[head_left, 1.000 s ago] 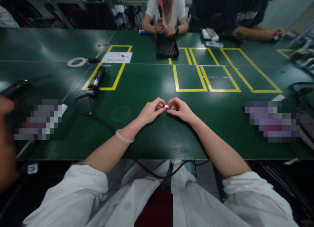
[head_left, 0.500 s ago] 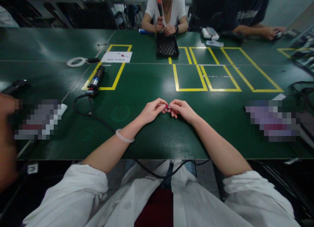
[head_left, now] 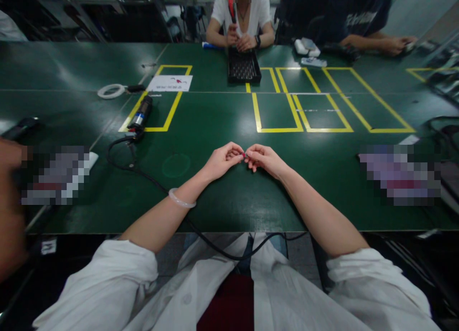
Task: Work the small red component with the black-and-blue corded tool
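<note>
Over the green table [head_left: 229, 202], my left hand [head_left: 225, 158] and my right hand [head_left: 263, 158] meet at their fingertips. Between them shows a tiny red part [head_left: 244, 154], too small to name. My left thumb and fingers pinch it from one side. The right fingertips are pressed together at its other end, where a small pale bit shows; whether that belongs to the same part I cannot make out. A translucent bangle [head_left: 182, 198] circles my left wrist.
Left of my hands lies a black cylindrical tool [head_left: 141, 113]; its cable [head_left: 158, 182] runs past my left forearm over the table edge. Ahead are a white card [head_left: 170, 83], yellow tape outlines [head_left: 279, 130] and a black tray [head_left: 244, 78] before a seated person. Blurred objects lie on both sides.
My hands stay almost in place with slight finger movement around the small red part. Across the table, the red-and-black tool in the person's hand has shifted slightly.
</note>
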Action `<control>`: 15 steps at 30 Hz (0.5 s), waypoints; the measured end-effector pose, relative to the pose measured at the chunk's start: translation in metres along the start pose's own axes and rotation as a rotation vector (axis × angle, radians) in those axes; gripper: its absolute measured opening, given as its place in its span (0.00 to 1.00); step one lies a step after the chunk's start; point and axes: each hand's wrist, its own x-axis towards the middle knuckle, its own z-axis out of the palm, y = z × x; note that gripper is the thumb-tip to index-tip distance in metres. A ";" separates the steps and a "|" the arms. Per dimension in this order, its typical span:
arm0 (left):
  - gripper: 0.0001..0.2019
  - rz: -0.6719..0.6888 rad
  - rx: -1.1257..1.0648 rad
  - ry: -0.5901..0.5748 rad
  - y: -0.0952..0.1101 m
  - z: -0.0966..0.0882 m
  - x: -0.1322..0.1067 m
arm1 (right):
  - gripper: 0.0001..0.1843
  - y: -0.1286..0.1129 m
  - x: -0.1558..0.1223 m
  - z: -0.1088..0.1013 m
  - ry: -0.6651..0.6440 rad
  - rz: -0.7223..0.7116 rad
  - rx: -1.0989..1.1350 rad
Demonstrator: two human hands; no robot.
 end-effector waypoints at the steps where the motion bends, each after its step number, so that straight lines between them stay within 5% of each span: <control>1: 0.14 0.003 0.022 0.002 0.001 0.000 0.000 | 0.22 0.000 0.000 0.000 -0.002 -0.017 -0.024; 9: 0.13 0.029 0.128 0.005 0.003 -0.004 -0.001 | 0.18 0.005 0.005 -0.005 0.044 -0.141 -0.194; 15: 0.15 0.059 0.112 0.116 0.000 -0.019 0.003 | 0.17 0.006 0.005 -0.008 0.033 -0.154 -0.256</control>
